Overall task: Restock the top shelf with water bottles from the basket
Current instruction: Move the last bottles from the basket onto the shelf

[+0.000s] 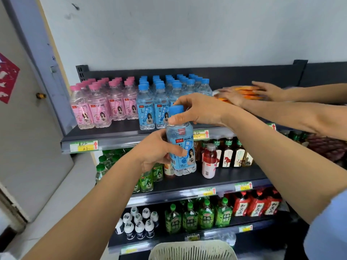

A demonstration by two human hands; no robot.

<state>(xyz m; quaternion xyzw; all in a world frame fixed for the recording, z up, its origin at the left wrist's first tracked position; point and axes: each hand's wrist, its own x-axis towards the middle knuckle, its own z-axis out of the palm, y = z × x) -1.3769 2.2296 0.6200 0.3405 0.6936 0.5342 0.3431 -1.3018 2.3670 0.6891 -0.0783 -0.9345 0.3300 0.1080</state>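
Note:
I hold a blue-capped water bottle [181, 147] with a blue label upright in front of the top shelf [116, 133]. My left hand [157, 149] grips its body from the left. My right hand [197, 109] grips its neck and shoulder from above, just under the blue cap. Rows of the same blue-capped bottles [169, 94] stand on the top shelf behind it. The basket [193, 250], pale plastic mesh, shows only its rim at the bottom edge; what it holds is hidden.
Pink-capped bottles [105, 102] fill the top shelf's left part. Another person's hands [249, 93] rest on orange packets at the shelf's right. Lower shelves carry green, red and brown drinks [206, 158]. A door [28, 128] stands to the left.

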